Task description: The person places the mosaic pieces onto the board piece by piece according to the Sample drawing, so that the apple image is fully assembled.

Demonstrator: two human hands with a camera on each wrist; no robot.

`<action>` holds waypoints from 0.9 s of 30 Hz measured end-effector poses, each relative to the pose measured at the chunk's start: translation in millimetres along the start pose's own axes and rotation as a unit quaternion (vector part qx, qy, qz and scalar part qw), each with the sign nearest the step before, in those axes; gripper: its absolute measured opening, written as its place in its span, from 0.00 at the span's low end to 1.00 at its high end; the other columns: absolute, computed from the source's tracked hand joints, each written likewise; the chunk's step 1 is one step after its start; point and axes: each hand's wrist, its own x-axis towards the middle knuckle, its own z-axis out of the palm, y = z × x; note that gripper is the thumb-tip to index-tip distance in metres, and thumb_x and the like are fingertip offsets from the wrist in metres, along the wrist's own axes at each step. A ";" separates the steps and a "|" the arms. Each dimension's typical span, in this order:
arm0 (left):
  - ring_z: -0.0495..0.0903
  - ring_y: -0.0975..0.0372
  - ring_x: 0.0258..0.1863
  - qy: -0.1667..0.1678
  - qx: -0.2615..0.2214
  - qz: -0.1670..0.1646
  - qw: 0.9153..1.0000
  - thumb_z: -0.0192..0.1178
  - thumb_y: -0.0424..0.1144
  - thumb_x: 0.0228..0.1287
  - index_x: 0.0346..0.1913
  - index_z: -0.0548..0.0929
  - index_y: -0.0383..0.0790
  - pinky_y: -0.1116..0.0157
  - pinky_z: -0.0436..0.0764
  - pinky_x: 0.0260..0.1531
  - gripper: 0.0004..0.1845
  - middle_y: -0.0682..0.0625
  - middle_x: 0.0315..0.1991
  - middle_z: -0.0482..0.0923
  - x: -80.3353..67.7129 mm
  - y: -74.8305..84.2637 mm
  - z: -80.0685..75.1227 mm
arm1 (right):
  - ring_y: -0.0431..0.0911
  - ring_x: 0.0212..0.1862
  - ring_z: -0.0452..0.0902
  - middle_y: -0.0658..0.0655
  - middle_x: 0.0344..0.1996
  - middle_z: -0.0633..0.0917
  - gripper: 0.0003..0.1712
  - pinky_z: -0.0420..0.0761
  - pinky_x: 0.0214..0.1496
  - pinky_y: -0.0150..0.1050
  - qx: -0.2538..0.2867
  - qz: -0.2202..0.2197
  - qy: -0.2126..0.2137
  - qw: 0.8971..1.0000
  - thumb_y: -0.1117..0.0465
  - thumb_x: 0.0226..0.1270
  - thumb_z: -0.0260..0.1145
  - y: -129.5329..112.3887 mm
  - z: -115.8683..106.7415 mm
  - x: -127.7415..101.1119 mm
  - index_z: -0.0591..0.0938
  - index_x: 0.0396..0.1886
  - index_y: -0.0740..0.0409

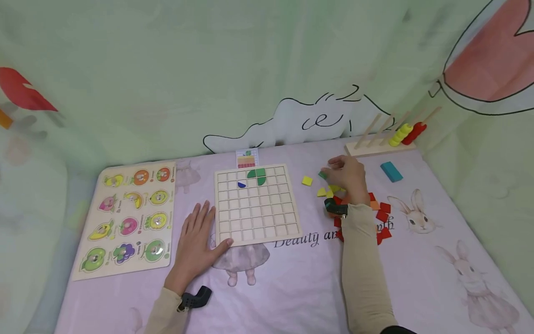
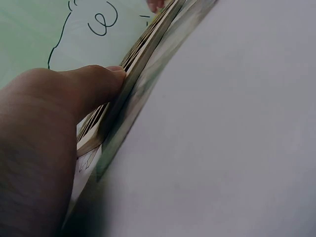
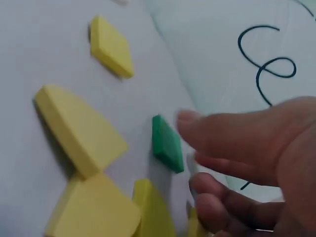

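Our right hand (image 1: 348, 178) pinches a small flat green square tile (image 3: 167, 144), its thick edge clear only up close; left hand (image 1: 196, 246) fingers spread.

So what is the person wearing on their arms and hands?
Both arms wear long beige sleeves that reach the wrists. The left hand and the right hand are bare: no gloves, and no rings that I can see. A small black gadget is strapped at the left wrist, and another black gadget sits at the right wrist.
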 end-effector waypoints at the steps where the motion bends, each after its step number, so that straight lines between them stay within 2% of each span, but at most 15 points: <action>1: 0.43 0.45 0.87 0.002 -0.001 0.001 1.000 0.66 0.66 0.63 0.84 0.59 0.38 0.43 0.45 0.81 0.55 0.42 0.87 0.49 -0.2 -0.4 0.0 | 0.63 0.61 0.74 0.68 0.62 0.80 0.27 0.79 0.65 0.58 -0.009 0.006 -0.016 1.000 0.51 0.74 0.70 2.7 -0.2 1.0 0.81 0.66 0.60; 4: 0.44 0.44 0.87 0.008 -0.001 0.006 1.000 0.67 0.65 0.62 0.84 0.60 0.37 0.42 0.46 0.81 0.55 0.41 0.86 0.50 -0.6 -1.4 0.3 | 0.60 0.56 0.73 0.66 0.56 0.80 0.24 0.78 0.58 0.53 -0.026 0.006 -0.045 0.999 0.52 0.73 0.71 6.6 1.2 3.3 0.82 0.62 0.61; 7: 0.44 0.44 0.87 0.010 -0.001 0.009 1.000 0.67 0.65 0.62 0.84 0.60 0.37 0.42 0.46 0.81 0.55 0.41 0.86 0.50 -0.6 -1.7 -0.2 | 0.58 0.50 0.75 0.65 0.50 0.82 0.21 0.77 0.51 0.48 -0.039 0.007 -0.045 0.998 0.53 0.73 0.72 6.5 3.7 5.0 0.83 0.57 0.62; 12: 0.42 0.47 0.87 -0.002 -0.004 0.001 1.000 0.66 0.66 0.63 0.84 0.59 0.39 0.44 0.44 0.82 0.55 0.43 0.87 0.48 -0.3 -1.0 -0.7 | 0.58 0.49 0.74 0.65 0.49 0.80 0.23 0.77 0.51 0.47 -0.045 -0.008 -0.054 0.998 0.53 0.75 0.69 5.6 5.4 5.9 0.80 0.60 0.64; 14: 0.41 0.47 0.87 -0.006 -0.005 -0.002 1.000 0.65 0.66 0.64 0.84 0.58 0.39 0.44 0.44 0.82 0.55 0.43 0.87 0.48 -0.5 -0.4 -0.8 | 0.57 0.46 0.74 0.64 0.47 0.79 0.23 0.77 0.47 0.46 -0.038 -0.034 -0.045 0.998 0.53 0.77 0.66 6.0 7.2 7.1 0.78 0.62 0.62; 17: 0.41 0.47 0.87 -0.010 -0.004 -0.003 1.000 0.65 0.67 0.64 0.85 0.58 0.40 0.44 0.44 0.82 0.55 0.44 0.87 0.47 -0.4 0.2 -0.4 | 0.54 0.40 0.74 0.63 0.41 0.79 0.21 0.76 0.40 0.42 -0.010 -0.091 -0.007 0.996 0.53 0.78 0.64 6.1 12.7 10.4 0.79 0.62 0.60; 21: 0.41 0.48 0.87 -0.010 0.000 -0.002 1.000 0.64 0.67 0.65 0.85 0.57 0.40 0.45 0.44 0.82 0.55 0.44 0.87 0.47 0.0 0.2 -0.4 | 0.48 0.36 0.76 0.61 0.35 0.84 0.18 0.75 0.36 0.35 0.042 -0.153 0.038 0.987 0.53 0.77 0.67 0.2 26.4 15.6 0.84 0.57 0.59; 23: 0.41 0.48 0.87 -0.009 0.001 -0.002 1.000 0.64 0.67 0.64 0.85 0.57 0.40 0.45 0.44 0.82 0.55 0.44 0.87 0.47 0.1 0.0 -0.6 | 0.46 0.37 0.78 0.61 0.35 0.88 0.18 0.75 0.37 0.32 0.062 -0.174 0.035 0.982 0.54 0.76 0.69 -6.9 34.9 15.6 0.85 0.57 0.59; 27: 0.42 0.47 0.87 0.000 0.002 0.003 1.000 0.66 0.66 0.64 0.85 0.58 0.40 0.44 0.45 0.82 0.55 0.43 0.87 0.48 0.4 -1.2 -0.6 | 0.47 0.38 0.81 0.62 0.37 0.90 0.17 0.76 0.41 0.32 0.100 -0.212 -0.003 0.972 0.58 0.76 0.70 -27.9 54.8 8.4 0.83 0.58 0.60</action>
